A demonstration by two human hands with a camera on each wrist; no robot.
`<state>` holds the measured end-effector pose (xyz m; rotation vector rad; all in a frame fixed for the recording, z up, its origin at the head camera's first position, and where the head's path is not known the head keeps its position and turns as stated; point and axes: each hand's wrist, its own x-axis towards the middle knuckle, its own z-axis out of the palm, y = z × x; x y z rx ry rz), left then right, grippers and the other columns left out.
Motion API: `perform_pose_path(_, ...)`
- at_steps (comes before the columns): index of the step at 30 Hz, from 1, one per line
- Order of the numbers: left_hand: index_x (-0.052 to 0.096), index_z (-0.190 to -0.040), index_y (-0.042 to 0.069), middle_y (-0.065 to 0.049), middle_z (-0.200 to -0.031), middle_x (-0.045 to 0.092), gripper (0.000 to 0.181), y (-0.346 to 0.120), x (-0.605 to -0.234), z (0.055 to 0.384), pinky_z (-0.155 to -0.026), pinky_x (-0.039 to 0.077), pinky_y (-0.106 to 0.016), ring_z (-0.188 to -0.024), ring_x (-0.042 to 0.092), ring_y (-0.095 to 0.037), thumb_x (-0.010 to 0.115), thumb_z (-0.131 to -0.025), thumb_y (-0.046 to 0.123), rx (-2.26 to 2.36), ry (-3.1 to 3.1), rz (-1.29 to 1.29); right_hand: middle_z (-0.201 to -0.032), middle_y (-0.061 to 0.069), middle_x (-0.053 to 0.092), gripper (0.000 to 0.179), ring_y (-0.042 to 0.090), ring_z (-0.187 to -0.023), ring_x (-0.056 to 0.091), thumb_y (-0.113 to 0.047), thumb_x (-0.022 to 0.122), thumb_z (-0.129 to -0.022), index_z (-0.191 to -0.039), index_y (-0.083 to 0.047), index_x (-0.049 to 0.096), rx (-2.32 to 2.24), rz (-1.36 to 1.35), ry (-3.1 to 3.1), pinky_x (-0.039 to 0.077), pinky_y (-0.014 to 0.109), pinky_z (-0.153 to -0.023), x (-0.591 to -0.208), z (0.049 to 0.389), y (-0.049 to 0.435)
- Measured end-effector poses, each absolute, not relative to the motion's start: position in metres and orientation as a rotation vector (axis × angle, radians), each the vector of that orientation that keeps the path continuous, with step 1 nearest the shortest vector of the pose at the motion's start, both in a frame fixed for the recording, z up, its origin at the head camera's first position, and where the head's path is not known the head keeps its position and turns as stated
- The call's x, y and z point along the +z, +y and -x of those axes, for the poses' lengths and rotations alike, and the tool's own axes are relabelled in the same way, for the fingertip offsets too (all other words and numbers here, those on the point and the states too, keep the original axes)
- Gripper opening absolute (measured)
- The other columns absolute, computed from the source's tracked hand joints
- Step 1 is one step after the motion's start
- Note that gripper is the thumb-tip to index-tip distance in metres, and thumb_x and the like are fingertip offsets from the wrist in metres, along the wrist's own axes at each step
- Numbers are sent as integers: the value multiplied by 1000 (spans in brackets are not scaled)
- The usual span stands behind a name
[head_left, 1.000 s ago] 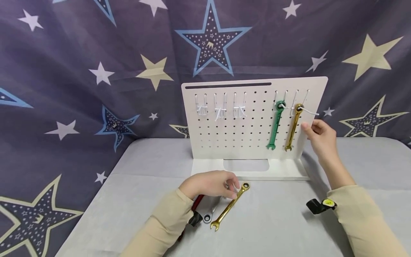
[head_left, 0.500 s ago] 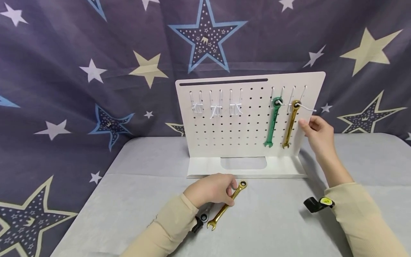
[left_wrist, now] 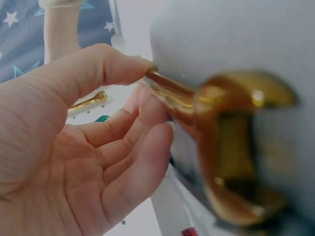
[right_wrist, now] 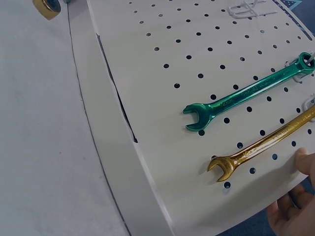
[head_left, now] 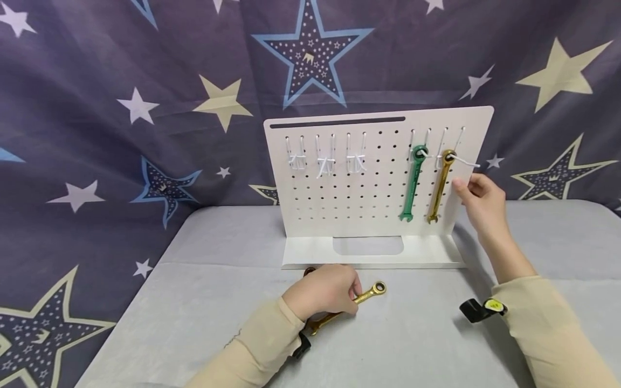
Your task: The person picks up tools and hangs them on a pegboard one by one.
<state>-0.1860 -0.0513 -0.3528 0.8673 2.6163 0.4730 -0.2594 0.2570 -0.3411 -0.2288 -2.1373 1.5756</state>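
Note:
My left hand (head_left: pixel 322 291) pinches a gold combination wrench (head_left: pixel 372 291) by its shank, between thumb and fingertips, low over the table. Its open end (left_wrist: pixel 209 118) looms large in the left wrist view, and its ring end points right. With the thumb in front and fingers behind, my right hand (head_left: pixel 487 207) grips the right edge of a white pegboard (head_left: pixel 339 210). Beside that hand, a second gold wrench (head_left: pixel 440 188) and a green wrench (head_left: pixel 412 186) hang by their ring ends from white hooks. A dark red ring end (head_left: pixel 309 271) peeks out behind my left hand, the rest hidden.
Several white hooks (head_left: pixel 326 161) with nothing on them sit on the board's left half. The board's base (head_left: pixel 310 253) stands on the pale table (head_left: pixel 398 334), just beyond my left hand. A star-patterned cloth (head_left: pixel 233 172) hangs behind. A black strap piece (head_left: pixel 477 310) sticks out from the right sleeve.
My left hand has closed on the gold wrench and turned it, its ring end swinging to the right. The right hand keeps its grip on the board. The head view has shifted slightly.

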Motion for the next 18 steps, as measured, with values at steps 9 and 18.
perform_pose_path(9,70,-93,12,11,-75,59,16,-54,-355,192,-69,45,-19,-67,52,-3,75,-79,9,557,2512,-835,-76,-26,58,12,0,-77,53,-31,67,-95,-93,-23,59,1593,238,-2142,43,11,-68,-343,258,258)
perform_pose_path(18,63,-102,4,2,-82,58,21,-57,-353,199,-56,44,-19,-59,50,-5,68,-83,-3,874,2280,-863,-76,-26,58,11,-1,-79,53,-29,67,-96,-96,-21,60,1588,194,-2137,44,11,-69,-342,260,259)
